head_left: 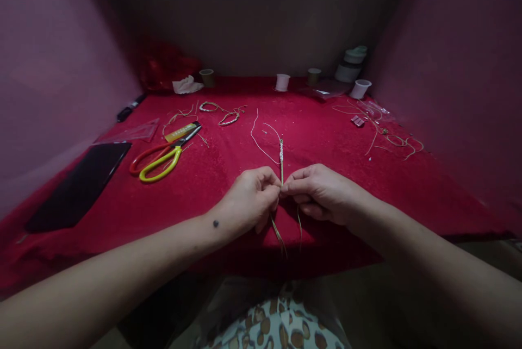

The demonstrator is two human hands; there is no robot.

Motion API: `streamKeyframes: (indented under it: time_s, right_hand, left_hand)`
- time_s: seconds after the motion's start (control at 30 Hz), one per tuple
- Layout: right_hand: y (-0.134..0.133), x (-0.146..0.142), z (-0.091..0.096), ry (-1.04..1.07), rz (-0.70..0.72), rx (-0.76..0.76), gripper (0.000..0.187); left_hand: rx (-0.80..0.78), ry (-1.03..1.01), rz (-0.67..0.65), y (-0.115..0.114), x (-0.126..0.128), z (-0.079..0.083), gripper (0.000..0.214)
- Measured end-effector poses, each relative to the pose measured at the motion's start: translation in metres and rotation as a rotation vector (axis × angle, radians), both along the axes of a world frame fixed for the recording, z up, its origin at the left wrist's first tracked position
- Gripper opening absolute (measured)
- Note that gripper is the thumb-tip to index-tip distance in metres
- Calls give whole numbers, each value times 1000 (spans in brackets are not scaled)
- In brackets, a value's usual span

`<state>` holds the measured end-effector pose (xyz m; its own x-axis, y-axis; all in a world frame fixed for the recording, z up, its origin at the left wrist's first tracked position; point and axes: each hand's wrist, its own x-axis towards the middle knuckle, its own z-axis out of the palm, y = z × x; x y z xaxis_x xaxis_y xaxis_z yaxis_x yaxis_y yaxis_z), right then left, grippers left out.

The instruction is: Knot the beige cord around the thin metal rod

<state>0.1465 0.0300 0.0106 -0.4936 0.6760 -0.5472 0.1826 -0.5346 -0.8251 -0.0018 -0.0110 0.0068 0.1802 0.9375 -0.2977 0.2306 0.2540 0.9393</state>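
Close to the front of the red-covered table (pixel 228 207), my left hand (pixel 259 197) pinches tan cord, whose loose ends (pixel 278 235) hang below the fingers. My right hand (pixel 316 191) meets it fingertip to fingertip and also pinches the cord; a single strand drops beneath that hand. Straight ahead of the fingers runs the stretched cord (pixel 281 172), part of a bracelet with a white knotted section (pixel 281 150). Thin white thread (pixel 261 145) trails from the knots to the left. The exact crossing of the strands is hidden by my fingertips.
Scissors (pixel 161 164) with red and yellow handles lie left, beside a yellow packet (pixel 179 132) and a dark flat object (pixel 81 186). Two bracelets (pixel 230 118) are further back. A white spool (pixel 282 82) stands at the rear. Loose cords (pixel 391 137) lie right.
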Motion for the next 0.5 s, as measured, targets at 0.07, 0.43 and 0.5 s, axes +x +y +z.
streamKeyframes:
  time_s: [0.07,0.43,0.5]
  right_hand:
    - [0,-1,0,-11,-4,3,24]
    - [-1,-5,3,-38,-34,28,24]
    - [0,-4,3,-32,-43,13,24]
  left_hand:
    - [-10,3,-10,0,0,0,6]
    - [48,304,-100,9,-18,21,16]
    - [99,322,-112,3,-16,23,18]
